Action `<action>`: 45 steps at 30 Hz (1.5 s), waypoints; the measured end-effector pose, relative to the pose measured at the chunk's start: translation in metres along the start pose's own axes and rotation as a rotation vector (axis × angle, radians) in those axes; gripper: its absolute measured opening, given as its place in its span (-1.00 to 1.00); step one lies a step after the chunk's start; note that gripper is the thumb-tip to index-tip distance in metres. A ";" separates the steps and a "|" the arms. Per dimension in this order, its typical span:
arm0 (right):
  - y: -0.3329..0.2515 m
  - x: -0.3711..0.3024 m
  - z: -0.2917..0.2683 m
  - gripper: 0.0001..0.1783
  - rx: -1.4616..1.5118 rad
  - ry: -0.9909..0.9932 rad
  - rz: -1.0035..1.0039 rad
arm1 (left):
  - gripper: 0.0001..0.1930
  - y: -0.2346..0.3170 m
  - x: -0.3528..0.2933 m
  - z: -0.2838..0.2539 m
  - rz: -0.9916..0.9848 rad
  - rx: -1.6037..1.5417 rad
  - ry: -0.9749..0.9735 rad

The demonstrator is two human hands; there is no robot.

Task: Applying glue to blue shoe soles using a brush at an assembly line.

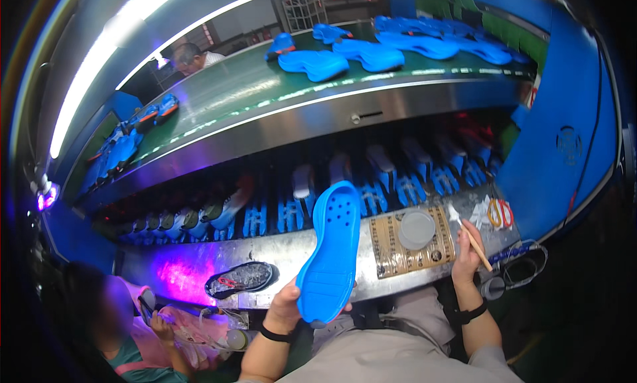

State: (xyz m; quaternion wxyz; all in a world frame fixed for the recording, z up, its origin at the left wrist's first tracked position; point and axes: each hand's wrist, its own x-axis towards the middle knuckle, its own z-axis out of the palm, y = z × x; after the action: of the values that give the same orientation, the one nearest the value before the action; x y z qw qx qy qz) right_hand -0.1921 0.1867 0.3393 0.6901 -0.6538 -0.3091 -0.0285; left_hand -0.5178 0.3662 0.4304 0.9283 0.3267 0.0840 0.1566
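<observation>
A bright blue shoe sole (332,257) stands tilted up in front of my body, its hollow inner face with small holes near the toe turned toward me. My left hand (286,307) is closed round its heel end. Off to the right, my right hand (468,254) grips a brush (479,250) with a pale wooden handle and white bristles pointing away from me. Close to those bristles, a round grey container (417,230) rests on a flat brown printed cardboard piece (391,263).
Scissors (499,212) with yellow and red handles lie beside crumpled white scraps. A dark shoe upper (240,279) sits on the metal bench (189,267). Behind it are racks of shoes, and a green conveyor (225,98) carrying blue soles (312,64). Another person (142,336) is at the left.
</observation>
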 end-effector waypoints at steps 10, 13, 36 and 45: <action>0.083 -0.023 -0.028 -0.70 -0.224 0.025 0.113 | -0.14 0.278 0.150 0.025 0.625 -0.199 0.133; 0.082 -0.022 -0.025 -0.71 -0.213 0.039 0.101 | -0.07 0.305 0.157 0.001 0.552 -0.011 0.267; 0.048 -0.017 -0.011 -0.76 -0.332 -0.014 -0.040 | -0.87 0.513 0.055 -0.207 0.643 2.438 1.179; 0.048 -0.016 -0.014 -0.77 -0.272 -0.042 -0.013 | -0.63 0.425 0.008 -0.086 0.795 1.761 0.968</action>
State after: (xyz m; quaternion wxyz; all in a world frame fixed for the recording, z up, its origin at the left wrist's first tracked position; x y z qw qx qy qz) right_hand -0.1783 0.1749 0.2898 0.5882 -0.7398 -0.3210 -0.0611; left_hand -0.6332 0.7322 0.6325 0.1181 0.7865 0.4130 0.4437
